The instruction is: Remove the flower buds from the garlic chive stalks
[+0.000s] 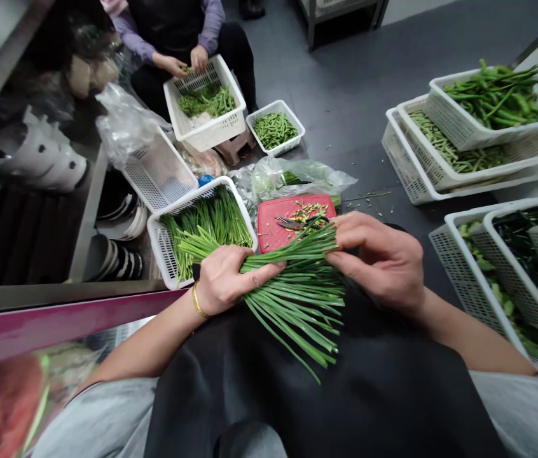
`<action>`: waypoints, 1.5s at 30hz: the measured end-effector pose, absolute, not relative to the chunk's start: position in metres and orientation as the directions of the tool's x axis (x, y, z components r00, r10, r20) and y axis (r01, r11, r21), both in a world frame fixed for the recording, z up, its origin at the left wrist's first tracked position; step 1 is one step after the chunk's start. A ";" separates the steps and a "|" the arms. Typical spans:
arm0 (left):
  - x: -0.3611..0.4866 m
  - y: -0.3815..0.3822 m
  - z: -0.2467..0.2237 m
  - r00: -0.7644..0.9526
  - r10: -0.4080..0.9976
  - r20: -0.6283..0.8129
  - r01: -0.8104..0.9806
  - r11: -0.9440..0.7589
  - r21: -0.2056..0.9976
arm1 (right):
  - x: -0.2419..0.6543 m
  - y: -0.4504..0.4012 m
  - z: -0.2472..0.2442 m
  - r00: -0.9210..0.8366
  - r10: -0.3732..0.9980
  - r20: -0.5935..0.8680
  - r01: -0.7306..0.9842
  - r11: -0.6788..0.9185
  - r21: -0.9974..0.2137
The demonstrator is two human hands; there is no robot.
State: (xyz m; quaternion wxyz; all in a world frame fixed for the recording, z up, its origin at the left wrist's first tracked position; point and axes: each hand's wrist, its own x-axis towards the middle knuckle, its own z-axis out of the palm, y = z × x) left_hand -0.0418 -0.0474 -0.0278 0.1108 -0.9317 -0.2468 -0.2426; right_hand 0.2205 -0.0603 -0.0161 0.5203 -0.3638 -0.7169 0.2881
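Note:
A bunch of long green stalks (292, 292) fans out over the dark apron, its ends spread toward the right. My left hand (226, 277), with a gold bracelet at the wrist, is wrapped round the bunch near its left part. My right hand (378, 257) pinches the upper stalk ends between thumb and fingers. Just beyond the bunch lies a red board (271, 219) with small green and yellow scraps and dark-bladed scissors (290, 223). Left of it, a white basket (171, 267) holds more of the same stalks.
Across from me a person's hands (199, 58) work over a white basket (216, 133) of green vegetables. A small basket of cut beans (275, 130) stands beside it. Stacked baskets (407, 159) are at right; a metal shelf (90, 216) is at left.

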 end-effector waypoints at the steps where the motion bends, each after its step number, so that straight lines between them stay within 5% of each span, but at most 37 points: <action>1: -0.041 -0.048 -0.027 0.759 0.405 0.510 0.515 -0.852 -0.090 | 0.218 -0.061 -0.017 -0.154 0.868 0.473 0.126 0.492 -0.862; 5: -0.038 -0.047 -0.025 0.757 0.405 0.512 0.524 -0.845 -0.107 | 0.218 -0.055 -0.021 -0.069 0.961 0.268 -0.079 0.263 -0.962; 9: -0.042 -0.046 -0.031 0.740 0.423 0.523 0.529 -0.846 -0.063 | 0.240 -0.046 -0.011 0.063 0.917 0.394 -0.168 0.399 -0.902; 12: -0.047 -0.046 -0.038 0.725 0.449 0.522 0.541 -0.841 -0.027 | 0.253 -0.048 -0.004 -0.191 0.786 0.587 0.049 0.605 -0.794; 16: -0.049 -0.046 -0.040 0.724 0.449 0.524 0.545 -0.838 -0.036 | 0.246 -0.052 -0.009 -0.438 0.712 0.548 0.440 0.702 -0.560; 24: -0.047 -0.046 -0.039 0.717 0.449 0.533 0.544 -0.839 -0.025 | 0.229 -0.047 -0.022 -0.516 0.668 0.537 0.543 0.739 -0.399; 39: -0.042 -0.046 -0.039 0.716 0.442 0.541 0.530 -0.848 -0.009 | 0.222 -0.051 -0.017 -0.439 0.771 0.461 0.356 0.621 -0.699; 45: -0.052 -0.034 -0.042 0.744 0.541 0.392 0.521 -0.837 0.165 | 0.224 -0.033 -0.024 -0.663 0.703 0.258 0.527 0.683 -0.506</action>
